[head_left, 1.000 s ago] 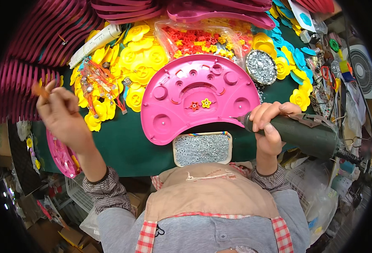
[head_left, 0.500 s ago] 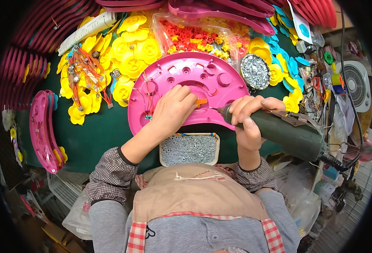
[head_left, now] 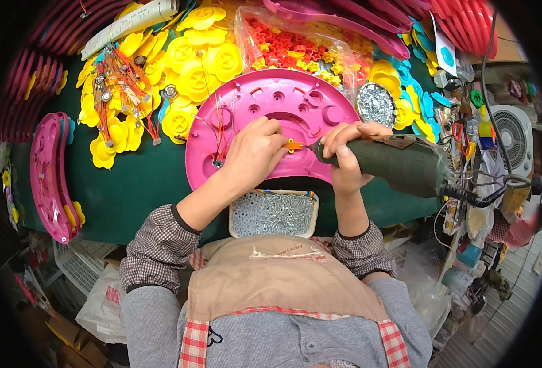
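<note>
Head — two hands [head_left: 255,150]; one screwdriver [head_left: 397,167]

No wording is clearly legible. Faint reddish lettering [head_left: 295,248] runs across the tan cloth apron [head_left: 283,282]; small, blurred red print [head_left: 112,294] marks the crumpled white plastic bag [head_left: 98,314] at lower left.

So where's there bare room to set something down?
The widest bare patch of green tabletop lies between the small left pink pieces and the central pink shell. A smaller one shows below the dark driver. Crowded: the back, with yellow flowers and bagged stars.
</note>
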Available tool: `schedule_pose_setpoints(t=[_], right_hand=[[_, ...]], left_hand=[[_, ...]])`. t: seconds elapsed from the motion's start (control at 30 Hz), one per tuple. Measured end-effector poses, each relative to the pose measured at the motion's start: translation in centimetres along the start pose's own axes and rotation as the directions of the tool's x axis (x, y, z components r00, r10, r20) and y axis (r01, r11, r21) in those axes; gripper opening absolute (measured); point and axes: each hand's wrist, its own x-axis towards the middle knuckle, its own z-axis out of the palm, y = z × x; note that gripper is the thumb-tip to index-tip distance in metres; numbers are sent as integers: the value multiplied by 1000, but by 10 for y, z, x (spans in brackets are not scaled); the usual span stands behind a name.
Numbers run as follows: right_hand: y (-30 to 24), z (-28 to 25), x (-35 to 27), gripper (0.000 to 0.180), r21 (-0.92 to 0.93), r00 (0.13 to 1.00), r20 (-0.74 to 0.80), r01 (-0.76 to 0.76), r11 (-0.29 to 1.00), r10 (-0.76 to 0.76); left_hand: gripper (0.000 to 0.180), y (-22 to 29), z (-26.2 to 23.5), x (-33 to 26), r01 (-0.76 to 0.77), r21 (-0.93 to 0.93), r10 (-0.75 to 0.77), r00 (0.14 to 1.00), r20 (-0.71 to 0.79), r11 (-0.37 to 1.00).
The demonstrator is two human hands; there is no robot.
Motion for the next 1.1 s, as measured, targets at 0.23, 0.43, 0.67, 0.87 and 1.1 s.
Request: schedule_pose_setpoints(t=[0.23,0.43,0.67,0.87,1.1], right_hand=[[-4,-3,5,52,36,993,-51,-106,994,108],[-66,3,-21,52,185,999,5,-43,982,43],[-71,5,-68,48,52,959,110,-269,962,262],[-97,-2,-30,49,183,982,166,-119,976,89],[-101,2,-21,51,244,995,77,-85,966,68]], left_hand=[[15,0,2,1,-18,-24,18,1000,-16,1000],[25,24,-22,-4,-60,15,61,991,-119,998],[23,56,-4,-53,-227,10,227,973,36,974],[21,61,3,-53,-153,-48,151,988,-38,987],[22,56,-5,-50,-122,-268,109,992,-63,956]])
